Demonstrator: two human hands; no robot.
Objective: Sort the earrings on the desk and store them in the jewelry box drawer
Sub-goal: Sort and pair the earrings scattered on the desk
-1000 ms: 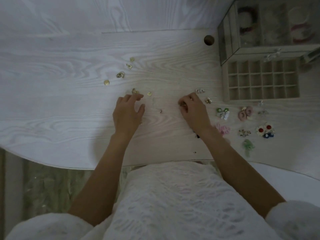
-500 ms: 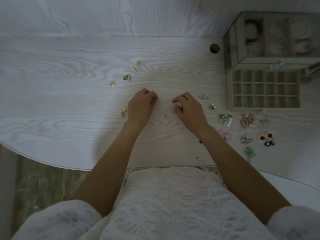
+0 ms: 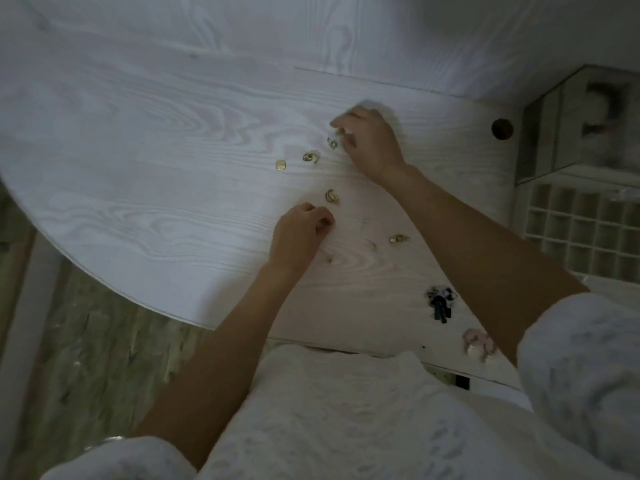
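Note:
Several small gold earrings lie scattered on the white desk [image 3: 156, 140]: a round one [image 3: 280, 164], a curled one [image 3: 311, 156], one [image 3: 332, 143] beside my right fingers, and one [image 3: 331, 196] just above my left hand. My right hand [image 3: 370, 147] reaches far across, and its blurred fingertips pinch a gold earring [image 3: 339, 131]. My left hand [image 3: 301, 233] rests on the desk with its fingers curled in. Anything inside it is hidden. The open gridded drawer [image 3: 581, 233] sits at the right edge, below the jewelry box [image 3: 554, 133].
Another gold earring [image 3: 398, 238] lies between my arms. A dark earring cluster [image 3: 440, 303] and pink earrings [image 3: 479, 344] sit near the desk's front edge. A round cable hole [image 3: 502, 129] is left of the box. The desk's curved edge drops to the floor at the left.
My right hand has moved from the desk's middle up and left to the far gold earrings. My left hand stayed low. The view has swung left, pushing the drawer to the right edge.

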